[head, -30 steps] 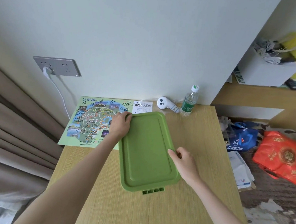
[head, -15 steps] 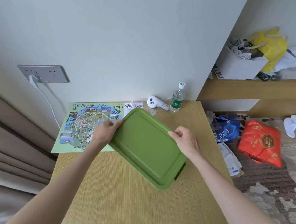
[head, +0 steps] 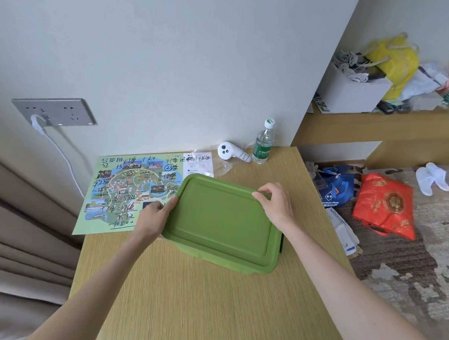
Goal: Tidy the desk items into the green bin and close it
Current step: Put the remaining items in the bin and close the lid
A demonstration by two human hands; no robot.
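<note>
While the bin (head: 221, 263) is sitting mid-bench (head: 203, 306) with its lid (head: 223, 222) lying on top, the left hand (head: 154, 219) is gripping the lid's left edge, and the right hand (head: 276, 204) is curling its fingers over the far right corner. A map (head: 127, 187) is lying just left of the bin; a bottle (head: 263, 143) and a controller (head: 230, 151) are sitting by the wall.

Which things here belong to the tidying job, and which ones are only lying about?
Job: green bin lid, held by left hand and right hand; on the desk, map, white controller, water bottle.
Lying about: red bag, blue bag, white slippers, white box on shelf.
</note>
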